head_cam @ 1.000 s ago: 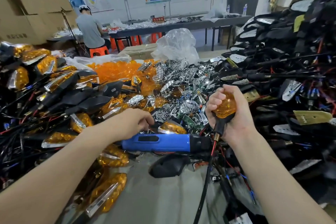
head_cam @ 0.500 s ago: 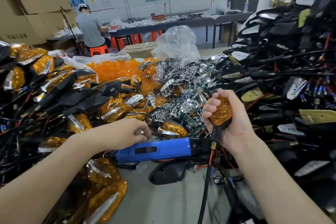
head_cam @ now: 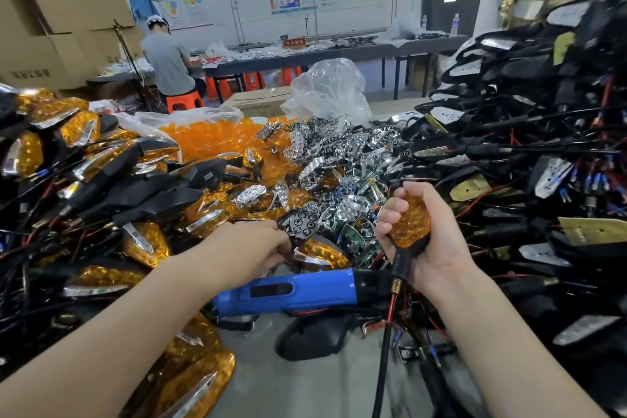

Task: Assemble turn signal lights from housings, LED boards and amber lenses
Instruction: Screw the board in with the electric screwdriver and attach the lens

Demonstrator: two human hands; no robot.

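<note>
So, right fingers: clenched round a turn signal, thumb over the top of its orange lens. The right hand holds it upright, just above the near edge of the heap.
Left fingers: curled down into the heap beside a loose lens. Whether they pinch anything, I cannot tell.
Squeeze risk: if the lens is not fully seated, an uneven grip could tilt it or pop it off its black shell.
Cord: hangs from the held light, close past the nose of the blue screwdriver. A quick lift could drag the tool or snag the wires.
Left hand: just beside the screwdriver. Groping in the heap, it may knock the tool or catch in the red and black wires.
Heaps: finished lights on the left, silver reflectors ahead and black shells on the right, all crowding the bare table. One nudge could slide parts down and mix them.
</note>
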